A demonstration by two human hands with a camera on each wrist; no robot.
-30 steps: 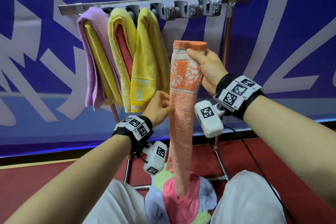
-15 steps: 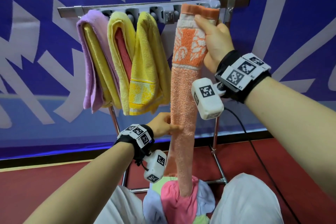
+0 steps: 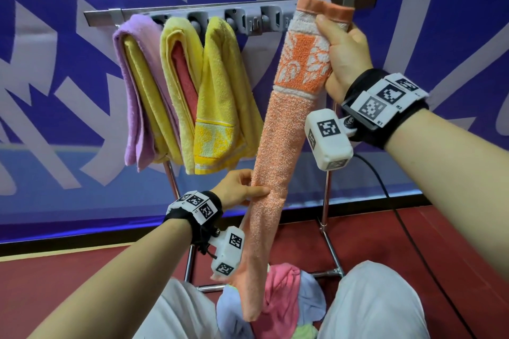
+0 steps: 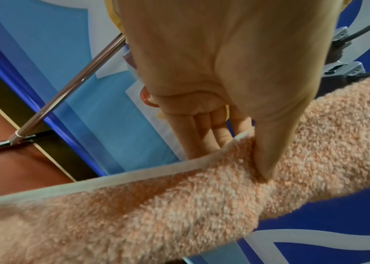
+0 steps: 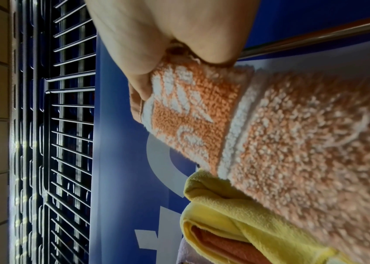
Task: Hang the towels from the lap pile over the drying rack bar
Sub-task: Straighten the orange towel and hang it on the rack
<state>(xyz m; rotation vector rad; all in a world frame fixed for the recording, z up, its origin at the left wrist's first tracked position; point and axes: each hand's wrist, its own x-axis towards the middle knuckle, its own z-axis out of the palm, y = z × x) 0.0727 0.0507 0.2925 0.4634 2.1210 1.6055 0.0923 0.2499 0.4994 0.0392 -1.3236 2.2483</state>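
Observation:
A long orange towel (image 3: pixel 278 146) with a white flower band hangs stretched between my hands. My right hand (image 3: pixel 341 49) grips its top end (image 5: pixel 186 100) at the height of the rack bar (image 3: pixel 220 7), near the bar's right end. My left hand (image 3: pixel 239 190) pinches the towel's left edge (image 4: pixel 236 160) lower down, thumb on the front and fingers behind. The towel's bottom end reaches the lap pile (image 3: pixel 283 297) of pink, pale blue and green cloths between my knees. A purple towel (image 3: pixel 132 91) and two yellow towels (image 3: pixel 220 96) hang over the bar's left half.
Grey clips (image 3: pixel 256 20) line the bar between the hung towels and the orange one. The rack's metal legs (image 3: pixel 326 201) stand on a red floor in front of a blue and white banner. A black cable (image 3: pixel 399 215) runs down at the right.
My right hand has lifted the towel's top end from mid-height up to the bar and rightward. My left hand has slid lower along the towel. The towel's bottom end has risen over the lap pile.

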